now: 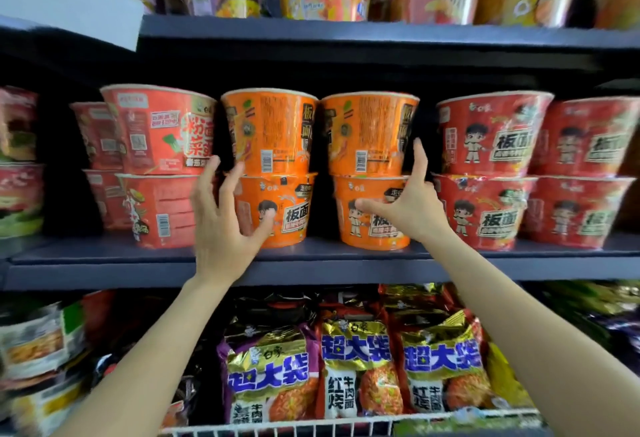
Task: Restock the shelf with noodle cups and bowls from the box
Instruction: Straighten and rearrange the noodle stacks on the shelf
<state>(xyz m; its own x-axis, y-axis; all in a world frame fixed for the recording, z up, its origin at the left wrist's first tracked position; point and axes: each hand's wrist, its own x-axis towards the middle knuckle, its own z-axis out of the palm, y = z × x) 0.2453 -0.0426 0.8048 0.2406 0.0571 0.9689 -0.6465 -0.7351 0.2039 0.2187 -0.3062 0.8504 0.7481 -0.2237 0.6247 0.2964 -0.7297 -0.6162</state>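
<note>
Orange noodle bowls sit in two stacks of two near the front edge of the dark shelf, mid-shelf. Left hand fingers spread, touching left lower orange bowl; upper orange bowl on top. Right hand spread, against right lower orange bowl. Red bowls stacked on both sides. Noodle bags below.
</note>
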